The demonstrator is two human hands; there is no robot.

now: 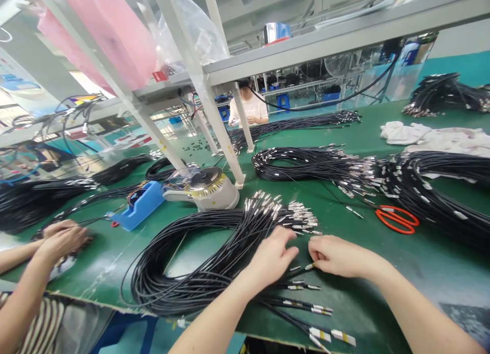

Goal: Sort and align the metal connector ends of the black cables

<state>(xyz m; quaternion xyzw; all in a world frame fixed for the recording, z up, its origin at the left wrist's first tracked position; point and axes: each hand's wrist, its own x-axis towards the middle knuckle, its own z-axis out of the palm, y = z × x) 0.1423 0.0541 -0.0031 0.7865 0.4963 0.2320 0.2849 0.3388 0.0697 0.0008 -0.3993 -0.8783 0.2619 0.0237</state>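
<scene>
A large coil of black cables (184, 287) with silvery metal connector ends lies on the green table in front of me. My left hand (273, 254) is over the cables at the coil's right side, its thumb and fingers apart. Just to the right, my right hand (337, 254) has its fingertips pinched at a black cable's end (310, 266), which has a yellowish band. Below my hands, several more cable ends (306, 304) fan out to the right, some with white and yellow bands.
A round tape dispenser (218, 193) and a blue tape holder (143, 205) stand behind the coil. Orange-handled scissors (398, 220) lie at right, by more cable bundles (306, 162). A co-worker's hands (67, 242) are at left. Shelf posts (225, 140) rise from the table.
</scene>
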